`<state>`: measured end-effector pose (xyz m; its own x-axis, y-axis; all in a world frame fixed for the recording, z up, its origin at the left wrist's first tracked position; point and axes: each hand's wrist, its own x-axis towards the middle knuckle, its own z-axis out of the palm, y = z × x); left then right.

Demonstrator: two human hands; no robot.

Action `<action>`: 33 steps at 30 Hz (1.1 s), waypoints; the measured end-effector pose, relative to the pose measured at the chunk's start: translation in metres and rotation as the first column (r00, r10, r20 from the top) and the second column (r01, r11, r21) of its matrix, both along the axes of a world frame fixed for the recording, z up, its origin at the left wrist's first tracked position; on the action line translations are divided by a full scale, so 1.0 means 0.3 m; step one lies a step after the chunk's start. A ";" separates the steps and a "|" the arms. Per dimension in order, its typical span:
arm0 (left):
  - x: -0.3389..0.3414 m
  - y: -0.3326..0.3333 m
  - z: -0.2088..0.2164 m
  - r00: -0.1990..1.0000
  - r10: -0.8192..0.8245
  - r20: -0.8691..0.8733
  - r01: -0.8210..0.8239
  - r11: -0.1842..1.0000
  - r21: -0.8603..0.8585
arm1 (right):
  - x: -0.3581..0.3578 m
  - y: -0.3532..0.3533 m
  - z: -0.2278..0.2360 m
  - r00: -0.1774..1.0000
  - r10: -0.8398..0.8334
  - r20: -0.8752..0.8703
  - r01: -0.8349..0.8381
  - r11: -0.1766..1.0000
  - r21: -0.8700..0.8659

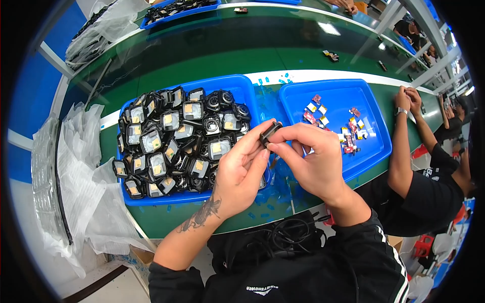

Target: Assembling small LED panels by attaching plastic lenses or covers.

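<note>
My left hand (240, 169) and my right hand (318, 159) meet between the two trays. Together they hold a small black watch case (271, 132), tilted on edge at the fingertips. Its inside is hidden from here. The right thumb and forefinger pinch its near side, while the left fingers support it from the left. To the left, a blue tray (247, 86) is heaped with similar black watch cases (174, 120), several with a tan patch on a pale square face. The blue tray (331, 87) on the right holds small red and white-yellow electronic parts (348, 144).
Small blue scraps (268, 80) lie on the green bench (217, 55) around the trays. Clear plastic sheeting (88, 187) hangs at the left. Beyond stands another filled blue tray (179, 14). A co-worker's hands (408, 98) are at the right, and black cables (290, 235) lie below my arms.
</note>
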<state>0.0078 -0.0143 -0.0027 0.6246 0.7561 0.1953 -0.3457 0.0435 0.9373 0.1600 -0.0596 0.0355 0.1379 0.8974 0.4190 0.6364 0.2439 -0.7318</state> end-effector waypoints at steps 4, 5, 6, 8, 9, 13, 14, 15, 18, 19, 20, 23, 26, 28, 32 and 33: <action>-0.004 0.001 0.006 1.000 -0.005 -0.030 0.004 1.000 -0.008 | 0.009 0.004 -0.008 0.999 0.003 -0.045 -0.004 1.000 -0.024; -0.006 0.001 0.009 0.999 -0.020 -0.048 0.019 1.000 -0.019 | 0.012 0.004 -0.005 0.999 0.005 -0.035 -0.007 0.999 -0.048; -0.004 0.000 0.010 0.997 -0.035 -0.065 0.033 0.999 -0.027 | 0.014 0.005 -0.005 0.999 0.002 -0.036 -0.003 0.999 -0.048; 0.002 -0.009 0.006 0.999 -0.024 -0.046 0.024 1.000 -0.009 | 0.013 0.008 -0.006 0.995 0.007 -0.104 -0.012 0.999 -0.049; 0.003 -0.014 0.005 1.000 -0.008 -0.027 0.009 1.000 0.010 | 0.013 0.010 -0.007 0.994 0.004 -0.106 -0.009 0.999 -0.050; -0.003 -0.018 0.007 0.998 -0.042 -0.049 0.040 0.998 -0.041 | 0.020 0.009 -0.008 0.997 0.010 -0.072 -0.009 1.000 0.009; 0.000 -0.021 0.012 0.999 -0.040 -0.034 0.038 0.998 -0.052 | 0.023 0.007 -0.006 1.000 -0.005 -0.030 0.005 1.000 -0.001; -0.001 -0.024 0.012 0.999 -0.035 -0.022 0.033 0.997 -0.066 | 0.025 0.008 -0.004 0.999 -0.006 -0.036 0.006 1.000 -0.004; 0.002 -0.013 0.011 0.999 -0.007 -0.046 0.005 0.999 -0.035 | 0.032 0.016 0.006 0.999 -0.007 0.039 0.007 1.000 -0.018; 0.006 -0.017 0.013 0.999 -0.007 -0.052 0.005 0.999 -0.039 | 0.038 0.022 -0.007 0.999 -0.007 0.033 0.008 1.000 -0.021; 0.013 -0.025 0.016 0.999 0.032 0.015 -0.030 0.995 -0.100 | 0.047 0.028 -0.032 0.990 0.030 -0.139 -0.029 1.000 0.011; 0.023 -0.009 0.002 0.983 0.121 0.138 -0.097 0.981 -0.167 | 0.066 0.009 -0.047 0.833 0.054 -0.550 -0.065 0.998 0.000; 0.022 -0.003 -0.006 0.983 0.134 0.128 -0.121 0.987 -0.105 | 0.048 -0.046 -0.016 0.898 0.032 -0.439 -0.122 0.976 -0.178; 0.019 -0.015 0.003 0.990 0.123 0.072 -0.116 0.989 -0.094 | 0.048 -0.056 -0.033 0.893 0.038 -0.448 -0.159 0.959 -0.234; -0.009 0.000 0.016 0.942 0.219 -0.255 -0.103 0.911 0.400 | 0.082 -0.049 -0.030 0.688 0.080 -0.721 -0.305 0.934 -0.188; -0.008 0.002 0.021 0.943 0.217 -0.252 -0.102 0.910 0.401 | 0.089 -0.047 -0.026 0.690 0.079 -0.719 -0.303 0.934 -0.188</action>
<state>0.0053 -0.0137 0.0035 0.5736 0.7551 0.3175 -0.0336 -0.3656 0.9302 0.1868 -0.0737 0.0275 0.0989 0.9950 0.0126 -0.1152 0.0240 -0.9931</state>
